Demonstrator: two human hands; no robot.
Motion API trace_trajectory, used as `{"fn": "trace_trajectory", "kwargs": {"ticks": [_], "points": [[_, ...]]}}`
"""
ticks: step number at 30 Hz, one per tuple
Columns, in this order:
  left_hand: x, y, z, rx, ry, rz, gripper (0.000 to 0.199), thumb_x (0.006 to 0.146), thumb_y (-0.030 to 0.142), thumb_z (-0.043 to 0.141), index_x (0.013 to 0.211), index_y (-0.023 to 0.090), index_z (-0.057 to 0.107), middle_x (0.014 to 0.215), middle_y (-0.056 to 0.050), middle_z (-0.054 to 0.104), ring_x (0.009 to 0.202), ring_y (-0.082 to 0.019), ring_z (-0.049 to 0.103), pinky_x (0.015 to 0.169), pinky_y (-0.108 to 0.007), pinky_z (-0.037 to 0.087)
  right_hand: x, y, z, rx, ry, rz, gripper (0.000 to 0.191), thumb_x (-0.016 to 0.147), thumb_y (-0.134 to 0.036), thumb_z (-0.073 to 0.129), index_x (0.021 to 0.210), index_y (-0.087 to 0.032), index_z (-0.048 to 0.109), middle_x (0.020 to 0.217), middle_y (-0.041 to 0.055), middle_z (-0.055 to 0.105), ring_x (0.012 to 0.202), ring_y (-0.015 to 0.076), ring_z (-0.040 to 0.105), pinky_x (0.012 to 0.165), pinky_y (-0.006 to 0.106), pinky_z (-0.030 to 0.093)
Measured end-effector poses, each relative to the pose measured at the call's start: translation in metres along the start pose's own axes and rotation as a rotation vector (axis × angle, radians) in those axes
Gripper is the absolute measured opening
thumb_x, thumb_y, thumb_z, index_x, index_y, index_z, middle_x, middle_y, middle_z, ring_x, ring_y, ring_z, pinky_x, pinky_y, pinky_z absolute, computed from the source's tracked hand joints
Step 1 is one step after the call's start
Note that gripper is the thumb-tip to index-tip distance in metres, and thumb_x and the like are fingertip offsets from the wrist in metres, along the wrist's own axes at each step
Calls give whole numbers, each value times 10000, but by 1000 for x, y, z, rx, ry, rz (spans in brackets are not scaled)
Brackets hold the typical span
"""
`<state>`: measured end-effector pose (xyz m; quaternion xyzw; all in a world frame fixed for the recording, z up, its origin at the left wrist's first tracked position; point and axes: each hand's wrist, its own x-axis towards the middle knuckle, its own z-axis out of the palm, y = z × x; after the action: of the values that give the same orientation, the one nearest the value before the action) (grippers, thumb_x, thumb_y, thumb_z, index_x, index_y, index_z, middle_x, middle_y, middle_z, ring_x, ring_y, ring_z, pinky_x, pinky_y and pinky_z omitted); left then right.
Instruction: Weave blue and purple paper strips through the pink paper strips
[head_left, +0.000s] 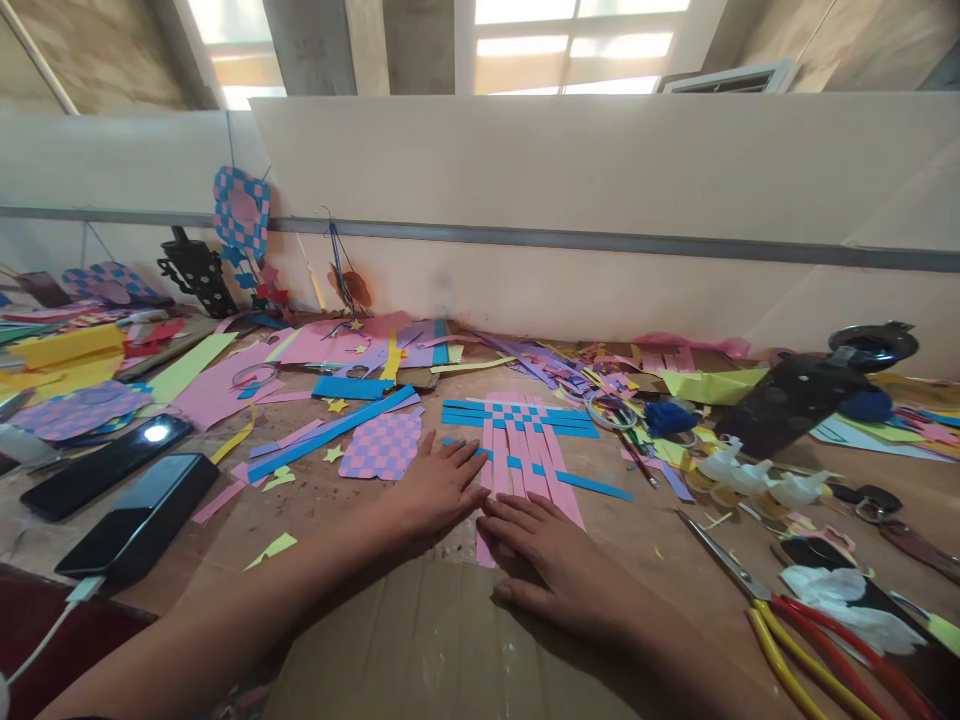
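A half-woven mat of pink paper strips (517, 450) and blue paper strips (574, 422) lies flat in front of me. One blue strip (596, 486) crosses the pink ones lower down, slanting, with its right end sticking out. My left hand (442, 485) rests at the mat's left edge, fingers stretched toward the left part of that strip. Palm down, my right hand (547, 550) lies over the lower ends of the pink strips and hides some of them. Left of the mat is a finished pink and purple checkered paper piece (381, 445).
Scissors (750, 580) with red and yellow handles and small glue bottles (742, 470) lie at right, near a toppled black tumbler (795, 400). A phone (109, 465) and a power bank (139, 520) with a cable are at left. Paper scraps (352, 340) cover the back.
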<state>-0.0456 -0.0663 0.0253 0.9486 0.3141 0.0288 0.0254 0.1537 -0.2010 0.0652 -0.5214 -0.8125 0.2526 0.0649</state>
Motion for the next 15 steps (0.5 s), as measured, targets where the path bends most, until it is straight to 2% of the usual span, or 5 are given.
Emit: {"fn": "trace_trajectory", "kwargs": {"ticks": [5,10,13,15], "points": [[5,2,-2,1,-20,-29,580,1104,524,352,1612,267,460,1668,-135,451,1534,-365,416,1259,-708,171,-2,13,-2,-18,36,6,704,972,-515,634,1611,-258,487,1711,77,392,1586,326,347,1310,580,203],[7,1,1,2,-11,-33,638,1092,609,319,1604,262,472,1669,-133,449,1531,-359,422,1269,-684,166,-16,44,-16,-68,144,195,694,1018,-563,520,1602,-189,500,1674,136,435,1551,350,412,1275,596,294],[6,2,0,0,-17,-37,653,1093,609,307,1611,244,466,1663,-145,455,1523,-375,427,1261,-699,170,-24,65,-23,-112,196,275,651,1026,-575,494,1549,-194,572,1629,143,502,1507,377,476,1241,613,351],[6,2,-1,-1,-17,-33,660,1094,604,305,1615,229,461,1665,-153,449,1526,-385,420,1257,-712,163,-27,76,-24,-135,186,332,645,1032,-574,477,1549,-201,571,1630,137,503,1506,371,479,1237,606,359]]}}
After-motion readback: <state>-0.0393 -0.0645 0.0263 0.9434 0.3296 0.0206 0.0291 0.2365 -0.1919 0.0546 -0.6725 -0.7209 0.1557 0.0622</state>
